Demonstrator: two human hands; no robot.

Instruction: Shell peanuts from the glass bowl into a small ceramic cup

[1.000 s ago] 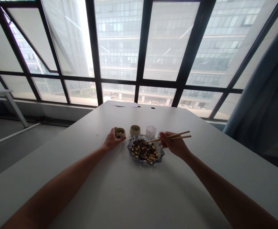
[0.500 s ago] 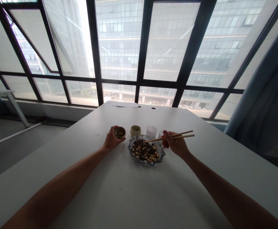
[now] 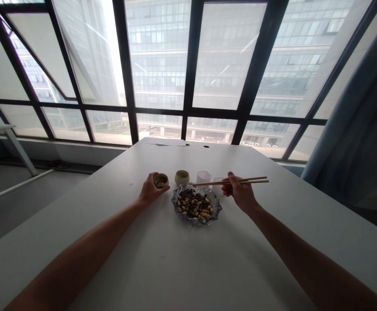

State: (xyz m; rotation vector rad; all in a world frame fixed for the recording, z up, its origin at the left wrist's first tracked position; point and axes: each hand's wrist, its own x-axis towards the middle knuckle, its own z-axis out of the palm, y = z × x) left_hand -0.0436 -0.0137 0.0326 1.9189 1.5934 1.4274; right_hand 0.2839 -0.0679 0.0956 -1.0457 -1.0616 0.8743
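Chopsticks (image 3: 207,184), tips over/near far rim of glass bowl (image 3: 219,207) (peanuts & dark seeds), pinched in closed R hand (image 3: 240,194). L hand (image 3: 148,191), half-curled, grips tilted cup (image 3: 161,176) w/ small bits, left of bowl; 2nd cup (image 3: 182,179) stands beyond on white table (image 3: 143,259).

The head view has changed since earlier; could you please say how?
The right hand has raised the pale wooden chopsticks off dark seeds and tan nuts; the left hand has tipped its small round olive cup toward the camera. The faceted glass bowl stayed put.
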